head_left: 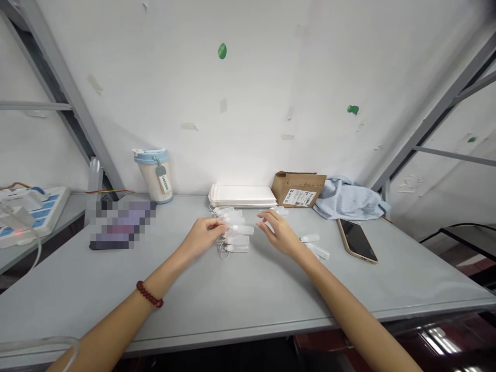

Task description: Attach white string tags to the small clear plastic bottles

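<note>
Several small clear plastic tubes (237,241) with white caps and thin white loops lie in a column at the middle of the table. My left hand (205,233) is closed, thumb and index finger pinching the capped end of one clear tube (244,230), which points to the right over the column. Just beyond that tube's free end is my right hand (279,233), its thumb and fingers apart and nothing visible between them. Two similar tubes (318,251) lie to the right of my right wrist, and another tube (282,211) lies behind that hand, partly covered.
A stack of white envelopes or sheets (244,194) and a brown cardboard box (298,188) stand against the wall. Right of them are a light blue cloth (346,199) and a phone (357,240). A lidded cup (155,175), a blurred-out flat item (122,226) and a power strip (50,214) are left.
</note>
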Demonstrator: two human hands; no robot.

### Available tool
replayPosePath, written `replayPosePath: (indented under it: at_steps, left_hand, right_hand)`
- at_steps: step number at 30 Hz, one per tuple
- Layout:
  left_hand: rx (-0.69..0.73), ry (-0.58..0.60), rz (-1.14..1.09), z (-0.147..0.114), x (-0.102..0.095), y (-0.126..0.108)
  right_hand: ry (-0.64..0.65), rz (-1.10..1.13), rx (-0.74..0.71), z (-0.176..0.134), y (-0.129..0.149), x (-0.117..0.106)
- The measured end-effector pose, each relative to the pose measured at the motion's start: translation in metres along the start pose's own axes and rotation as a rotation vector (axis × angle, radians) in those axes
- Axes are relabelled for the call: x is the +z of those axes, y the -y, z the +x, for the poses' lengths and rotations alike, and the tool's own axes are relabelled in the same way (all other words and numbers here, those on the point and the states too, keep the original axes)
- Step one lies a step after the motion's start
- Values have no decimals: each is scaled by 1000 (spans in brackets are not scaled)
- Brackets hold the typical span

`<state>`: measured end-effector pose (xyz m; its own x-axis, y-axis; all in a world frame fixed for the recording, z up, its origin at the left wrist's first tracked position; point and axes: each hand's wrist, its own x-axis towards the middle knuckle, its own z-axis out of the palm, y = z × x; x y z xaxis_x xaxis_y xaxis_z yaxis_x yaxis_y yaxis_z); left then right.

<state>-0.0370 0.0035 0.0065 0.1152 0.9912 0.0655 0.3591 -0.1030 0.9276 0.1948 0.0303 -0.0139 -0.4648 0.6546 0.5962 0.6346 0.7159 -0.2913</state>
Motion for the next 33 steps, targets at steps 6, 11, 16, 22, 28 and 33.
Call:
replayPosePath:
  at_steps: [6,11,16,22,28,33]
  left_hand:
    - [-81,-33,-31,1,-2,0]
    - [-164,-39,-90,2,-2,2]
    - [-196,-60,-54,5,-2,8]
    - [-165,-161,-113,7,0,8]
    - [-142,-222,-191,9,-1,11]
    - [-148,-211,-186,7,2,9]
  right_hand:
    - [-81,-75,103,1,-34,-9]
    - [-33,-157,186,-3,-56,-12]
    - [65,-246,234,-6,-66,-8]
    - [212,-411,333,-6,-61,-12]
    - [305,-479,374,-6,-59,-13]
    - [417,-520,409,-5,-56,-12]
